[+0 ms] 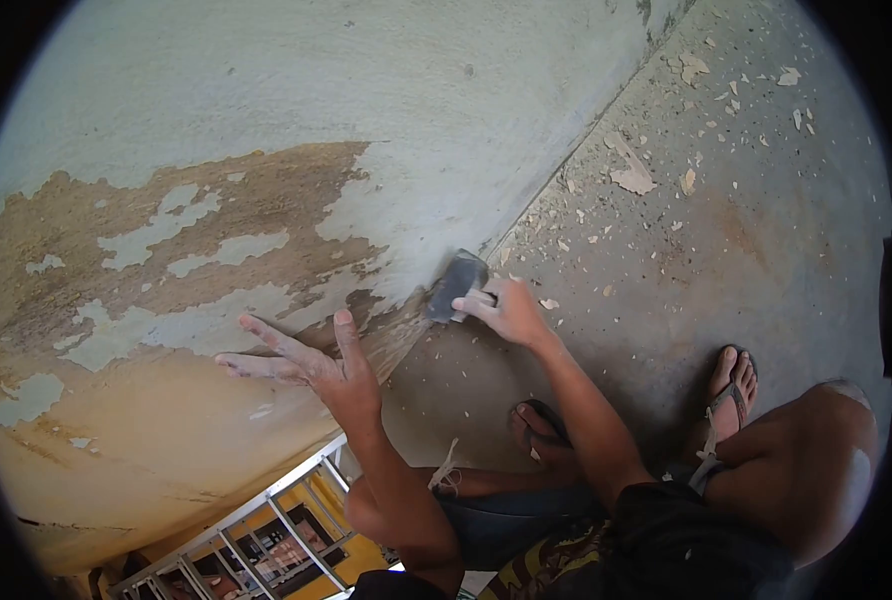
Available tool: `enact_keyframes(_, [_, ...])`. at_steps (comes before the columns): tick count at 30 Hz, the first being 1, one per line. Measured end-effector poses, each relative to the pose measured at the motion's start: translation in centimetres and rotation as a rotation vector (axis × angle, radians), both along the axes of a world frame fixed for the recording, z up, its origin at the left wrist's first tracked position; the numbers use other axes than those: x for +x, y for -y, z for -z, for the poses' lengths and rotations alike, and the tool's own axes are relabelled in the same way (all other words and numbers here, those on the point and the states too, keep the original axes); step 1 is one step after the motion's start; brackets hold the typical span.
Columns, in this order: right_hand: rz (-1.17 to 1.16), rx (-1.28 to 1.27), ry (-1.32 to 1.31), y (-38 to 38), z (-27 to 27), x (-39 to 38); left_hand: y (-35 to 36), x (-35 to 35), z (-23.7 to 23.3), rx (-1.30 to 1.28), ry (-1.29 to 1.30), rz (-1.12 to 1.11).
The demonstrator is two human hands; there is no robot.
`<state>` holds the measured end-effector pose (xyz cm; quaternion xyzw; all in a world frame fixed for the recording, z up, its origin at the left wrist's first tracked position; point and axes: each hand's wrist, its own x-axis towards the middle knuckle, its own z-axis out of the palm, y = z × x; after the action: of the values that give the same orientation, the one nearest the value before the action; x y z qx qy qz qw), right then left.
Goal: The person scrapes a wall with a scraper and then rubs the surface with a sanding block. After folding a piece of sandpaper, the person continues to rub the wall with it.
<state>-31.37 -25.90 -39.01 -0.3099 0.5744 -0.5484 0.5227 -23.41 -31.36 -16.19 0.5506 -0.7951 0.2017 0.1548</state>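
Observation:
My right hand (506, 308) is closed round a dark grey block (457, 284), which lies against the foot of the wall where it meets the floor. Whitish dust coats the fingers of both hands. With its fingers spread and nothing held, my left hand (311, 362) is at the wall's surface, left of the block; whether it touches the wall I cannot tell. The wall (366, 80) has pale paint with a large peeled patch (76, 225) showing brown beneath, and a yellowish area lower down.
Paint flakes (634, 172) lie scattered over the grey concrete floor (756, 290). A metal ladder (284, 520) stands at the lower left by the wall. My feet in flip-flops (734, 385) and bent knees are at the lower right.

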Motion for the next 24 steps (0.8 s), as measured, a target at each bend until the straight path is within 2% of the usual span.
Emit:
enact_keyframes(1, [-0.004, 0.003, 0.001, 0.2, -1.8, 0.2, -0.1, 0.0, -0.2, -0.013, 0.065, -0.053])
enact_keyframes(3, [0.086, -0.252, 0.024, 1.4, -5.3, 0.1, 0.3, 0.0, 0.4, -0.009, -0.019, 0.01])
enact_keyframes(4, [0.106, -0.268, 0.072, 1.7, -6.2, -0.3, 0.4, 0.0, 0.5, -0.001, -0.092, 0.068])
enact_keyframes(5, [0.111, -0.274, 0.069, 2.1, -5.0, -0.2, 0.4, -0.2, 0.4, -0.007, -0.094, 0.074])
enact_keyframes(7, [0.047, -0.013, 0.03, 2.8, 0.3, 0.7, 0.2, -0.4, 0.3, 0.012, -0.073, 0.005])
enact_keyframes(9, [0.022, 0.027, -0.011, 2.0, 2.9, 0.5, 0.2, -0.4, 0.1, 0.007, -0.077, 0.029])
enact_keyframes(11, [0.211, 0.242, 0.013, 0.7, 3.8, 1.2, 0.1, -0.5, 0.3, 0.011, -0.083, 0.036])
enact_keyframes(13, [0.119, 0.175, 0.025, 0.1, 0.2, 0.0, -0.1, -0.6, 0.1, 0.039, -0.092, 0.029])
enact_keyframes(15, [0.06, -0.078, 0.027, 0.9, -4.1, -1.0, 0.1, -0.5, 0.3, 0.029, -0.103, 0.049])
enact_keyframes(18, [0.05, -0.157, 0.093, 2.3, -7.2, -2.2, 0.3, -0.5, 0.5, 0.012, -0.112, 0.066])
enact_keyframes(22, [0.048, -0.058, 0.056, 2.2, 0.7, 0.0, 0.1, -0.3, 0.0, 0.008, -0.03, 0.003])
enact_keyframes(23, [0.055, 0.073, 0.012, 1.3, 3.4, 0.7, 0.1, -0.2, -0.1, 0.005, -0.031, 0.0])
enact_keyframes(24, [0.064, 0.208, -0.033, 0.7, 3.9, 0.5, -0.1, -0.2, -0.1, 0.021, -0.056, 0.018])
